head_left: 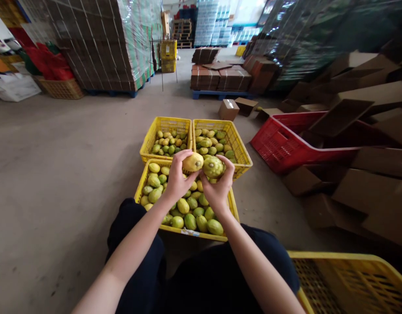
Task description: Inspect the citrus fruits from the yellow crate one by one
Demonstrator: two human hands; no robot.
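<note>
My left hand point(178, 179) is closed around a smooth yellow lemon point(192, 162), its stem end towards me. In my right hand point(219, 186) is a bumpy yellow-green lemon point(214, 167), also with the stem end showing. Both fruits are held side by side, nearly touching, above a yellow crate point(201, 235) that stands between my knees. Loose yellow and green lemons point(189, 221) fill much of that crate. Behind it are two more yellow crates, one at the left point(149, 135) and one at the right point(237, 140), each holding similar fruit.
Part of another yellow crate point(338, 257) shows at the lower right. To the right, a red crate point(279, 144) stands among heaped cardboard boxes point(380, 196). Flattened cartons lie on a blue pallet point(217, 93) farther back. Wrapped stacks point(99, 43) rise at the left.
</note>
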